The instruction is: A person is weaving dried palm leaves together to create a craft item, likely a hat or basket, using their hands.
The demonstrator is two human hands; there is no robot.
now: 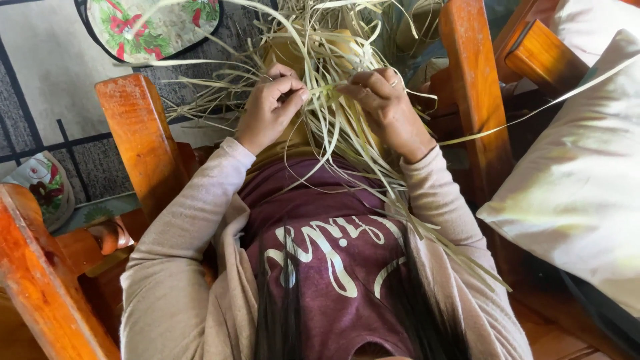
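Note:
A loose bundle of pale dried straw strips (333, 127) lies across my lap and spills toward the floor. My left hand (270, 107) is closed, pinching strips between thumb and forefinger. My right hand (383, 100) is also closed on strips, a ring showing on one finger. The two hands sit close together above my knees, with a single strip stretched between them. More strips trail down over my maroon shirt (327, 247) and my right sleeve.
Orange wooden chair arms stand to the left (137, 140) and right (473, 87) of me. A cream cushion (580, 173) lies on the right. Floral slippers (150, 27) rest on the grey tiled floor (47, 87) at the top left.

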